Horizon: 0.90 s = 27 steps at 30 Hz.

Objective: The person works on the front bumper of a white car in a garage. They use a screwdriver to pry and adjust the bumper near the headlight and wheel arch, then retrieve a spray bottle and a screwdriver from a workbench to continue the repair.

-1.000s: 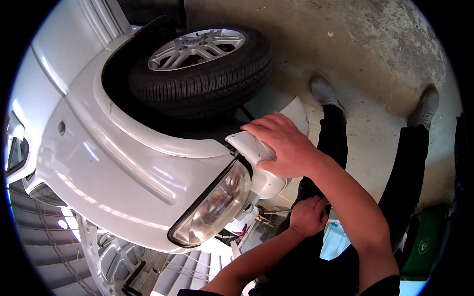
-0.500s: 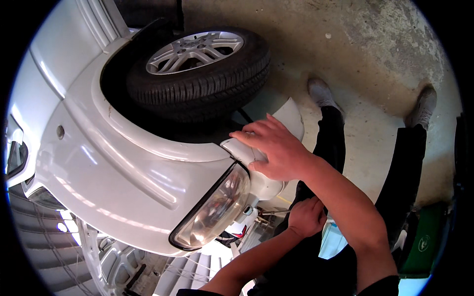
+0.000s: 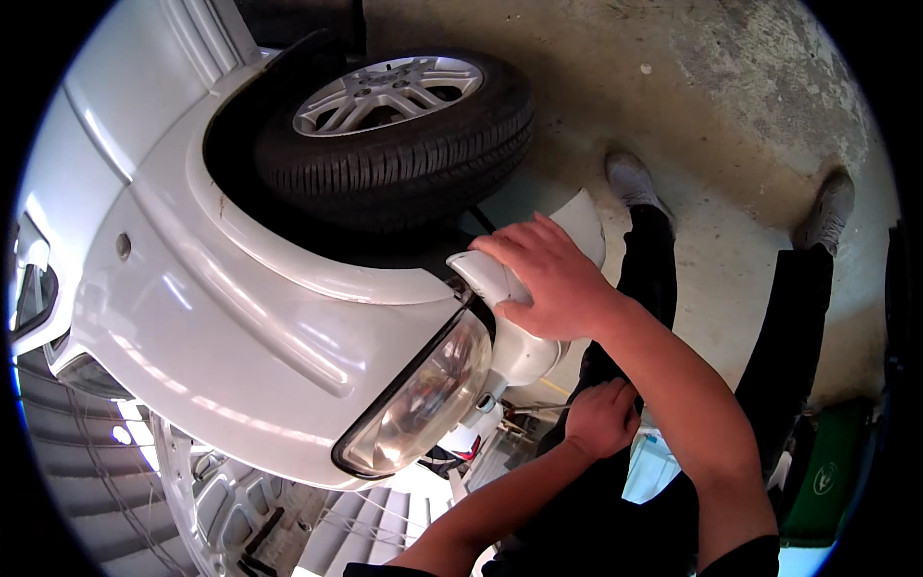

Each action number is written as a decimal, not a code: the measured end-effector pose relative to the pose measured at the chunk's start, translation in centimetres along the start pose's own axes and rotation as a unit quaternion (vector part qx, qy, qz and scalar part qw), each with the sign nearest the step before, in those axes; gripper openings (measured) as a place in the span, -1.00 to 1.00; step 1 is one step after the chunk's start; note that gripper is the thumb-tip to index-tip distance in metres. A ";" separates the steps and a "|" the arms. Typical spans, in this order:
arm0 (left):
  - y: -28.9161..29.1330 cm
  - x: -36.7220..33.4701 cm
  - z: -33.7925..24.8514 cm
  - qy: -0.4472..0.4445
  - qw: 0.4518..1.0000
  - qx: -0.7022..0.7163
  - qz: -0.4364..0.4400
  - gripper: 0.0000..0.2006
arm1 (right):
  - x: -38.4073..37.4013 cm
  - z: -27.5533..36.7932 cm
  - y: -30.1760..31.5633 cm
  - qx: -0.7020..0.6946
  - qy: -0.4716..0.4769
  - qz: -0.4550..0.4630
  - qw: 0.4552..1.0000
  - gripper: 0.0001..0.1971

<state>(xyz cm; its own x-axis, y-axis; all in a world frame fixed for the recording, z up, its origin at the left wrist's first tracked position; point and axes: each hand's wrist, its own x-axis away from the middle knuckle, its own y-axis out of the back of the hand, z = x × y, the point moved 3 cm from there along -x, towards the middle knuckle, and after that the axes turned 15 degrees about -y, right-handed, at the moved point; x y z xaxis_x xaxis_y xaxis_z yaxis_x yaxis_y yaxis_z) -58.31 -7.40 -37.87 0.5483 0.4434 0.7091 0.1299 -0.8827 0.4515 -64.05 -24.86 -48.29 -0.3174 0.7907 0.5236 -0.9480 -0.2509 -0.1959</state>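
My right hand (image 3: pixel 558 279) is wrapped over the end of the white front bumper (image 3: pixel 584 226), fingers across its upper edge and thumb pressed on its face. A narrow gap with dark parts shows between the bumper's corner and the white fender (image 3: pixel 317 274). Just below the gap is the headlight (image 3: pixel 423 394), still seated in the car's front. My left hand (image 3: pixel 603 419) is closed in a fist below the right forearm, close to the bumper's lower part. What it holds, if anything, is hidden; a thin rod shows just left of it.
Above the bumper, the front wheel (image 3: pixel 399 135) is turned outward in its arch. Legs with grey shoes (image 3: pixel 630 180) stand on the stained concrete floor (image 3: pixel 740 87). A green box-like object (image 3: pixel 827 471) is at lower right. Another car's opened panel (image 3: pixel 240 490) shows at lower left.
My right hand has pulled the bumper end slightly away from the fender, and a gap has opened there. My left hand stays closed in nearly the same place.
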 end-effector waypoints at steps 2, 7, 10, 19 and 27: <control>-0.3 0.2 0.1 0.003 1.000 0.007 0.013 -0.70 | 0.1 0.0 0.0 -0.006 -0.002 -0.001 1.000 -0.30; -0.7 0.4 0.1 0.010 1.000 0.013 -0.005 -0.68 | -0.1 0.0 0.7 -0.012 -0.005 0.031 0.999 -0.28; -0.1 0.6 0.0 0.007 1.000 0.019 -0.023 -0.69 | 0.0 0.0 0.6 -0.001 -0.010 0.029 1.000 -0.26; 0.2 1.8 0.6 0.022 0.998 0.037 -0.048 -0.65 | 0.6 1.2 0.5 0.025 -0.037 0.019 0.999 -0.27; 0.0 2.1 0.4 0.018 0.998 0.030 -0.056 -0.65 | 1.3 0.2 0.1 0.068 -0.067 -0.022 0.995 -0.27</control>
<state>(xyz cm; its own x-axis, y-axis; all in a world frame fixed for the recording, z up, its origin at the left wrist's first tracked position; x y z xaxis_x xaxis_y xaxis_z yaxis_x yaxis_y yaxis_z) -56.78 -6.52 -36.58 0.4972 0.5440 0.6759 0.2387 -0.8347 0.4963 -64.56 -24.02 -47.46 -0.2670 0.7231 0.6370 -0.9526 -0.2982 -0.0609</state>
